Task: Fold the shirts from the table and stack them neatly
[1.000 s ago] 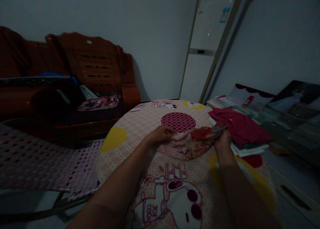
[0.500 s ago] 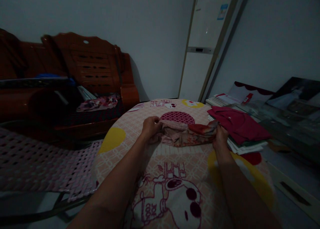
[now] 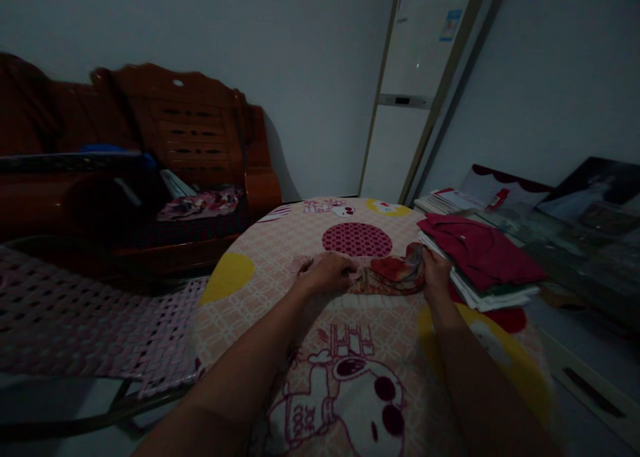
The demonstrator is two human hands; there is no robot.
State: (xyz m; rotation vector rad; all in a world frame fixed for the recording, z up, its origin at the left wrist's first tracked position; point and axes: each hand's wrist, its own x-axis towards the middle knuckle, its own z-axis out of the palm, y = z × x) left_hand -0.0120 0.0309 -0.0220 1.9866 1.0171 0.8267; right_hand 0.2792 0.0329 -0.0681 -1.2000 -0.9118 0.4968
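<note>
A long, narrow bundle of thin printed cloth (image 3: 395, 274), pinkish on the left and red and brown on the right, lies across the table. What kind of garment or cloth it is cannot be made out. My left hand (image 3: 327, 274) is closed over its middle-left part, fingers curled down on the fabric. Pinched in my right hand (image 3: 437, 274) is the bundle's right end, bunched up a little above the tabletop. Beneath it spreads a tablecloth (image 3: 280, 277) printed with cartoon dogs and coloured ovals.
Folded clothes with a dark pink shirt (image 3: 475, 247) on top are stacked right of my right hand. A woven chair (image 3: 100, 317) stands left of the table. Behind are a wooden sofa (image 3: 190, 130) holding a crumpled cloth (image 3: 203, 204), and a tall white cabinet-like unit (image 3: 400, 137).
My left hand has moved right along the cloth, from its left end toward the middle. The right hand keeps its hold, and the cloth now looks shorter and more bunched.
</note>
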